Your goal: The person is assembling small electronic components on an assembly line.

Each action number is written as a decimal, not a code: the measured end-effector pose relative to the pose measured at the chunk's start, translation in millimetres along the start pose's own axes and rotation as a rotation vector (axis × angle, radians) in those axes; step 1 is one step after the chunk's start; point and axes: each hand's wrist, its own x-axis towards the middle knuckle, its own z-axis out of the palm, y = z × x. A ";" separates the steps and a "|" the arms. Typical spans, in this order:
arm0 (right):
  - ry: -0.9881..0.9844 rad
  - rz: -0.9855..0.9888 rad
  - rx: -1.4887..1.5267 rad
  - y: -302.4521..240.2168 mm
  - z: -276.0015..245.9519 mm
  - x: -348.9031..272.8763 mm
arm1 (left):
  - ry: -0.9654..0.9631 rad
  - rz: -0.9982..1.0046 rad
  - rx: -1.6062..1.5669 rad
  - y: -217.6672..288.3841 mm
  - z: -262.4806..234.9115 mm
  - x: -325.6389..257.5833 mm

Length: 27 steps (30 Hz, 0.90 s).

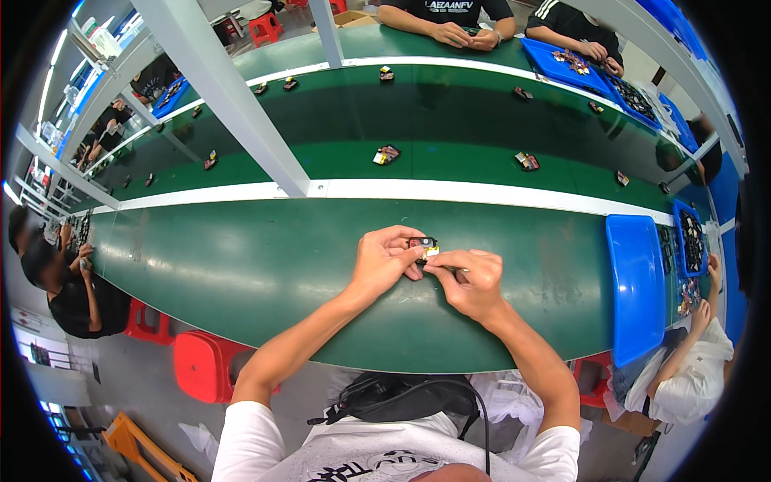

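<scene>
A small black electronic part (422, 242), with reddish areas and a yellow-and-white patch, is held above the green bench. My left hand (381, 261) grips it from the left, thumb across its near side and fingers behind. From the right, my right hand (475, 283) has its thumb and forefinger pinched together against the part's near edge, by the yellow-and-white patch. Whether those fingertips also hold some smaller piece is hidden. Both forearms reach in over the bench's near edge.
A blue tray (636, 289) lies at the bench's right end. Beyond a white rail (450, 190), several similar parts, one a black-and-red unit (386, 154), lie spaced along the green conveyor. A grey post (233, 104) rises at left. Red stools (207, 365) and co-workers are around.
</scene>
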 end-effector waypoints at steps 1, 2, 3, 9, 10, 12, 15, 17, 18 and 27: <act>-0.002 0.017 -0.002 0.7 -1.6 0.9 | 0.002 -0.019 0.021 1.3 0.3 3.0; 0.002 0.011 0.002 1.1 -3.5 2.9 | 0.005 -0.014 0.026 3.9 -0.8 7.6; 0.063 0.042 -0.001 1.8 -4.8 5.1 | 0.028 0.028 0.052 7.2 -3.2 15.4; 0.236 0.130 -0.036 14.7 -11.2 7.2 | 0.476 0.341 0.202 46.5 -60.0 117.1; 0.215 0.122 -0.045 14.2 -7.8 7.3 | 0.523 0.340 0.286 45.7 -80.2 131.7; 0.193 0.099 -0.050 16.4 -2.0 7.2 | 0.578 0.212 0.423 37.4 -113.8 150.2; 0.183 0.082 -0.062 13.9 -5.1 5.0 | 0.745 0.156 0.900 36.0 -116.8 157.5; 0.186 0.076 -0.079 12.5 -10.1 7.2 | 0.877 0.156 1.273 34.8 -110.5 160.4; 0.181 0.060 -0.079 11.9 -12.0 8.6 | 0.815 0.346 1.266 37.6 -108.2 159.2; 0.163 0.060 -0.090 12.9 -11.8 8.7 | 0.071 0.297 1.306 62.9 -97.2 171.1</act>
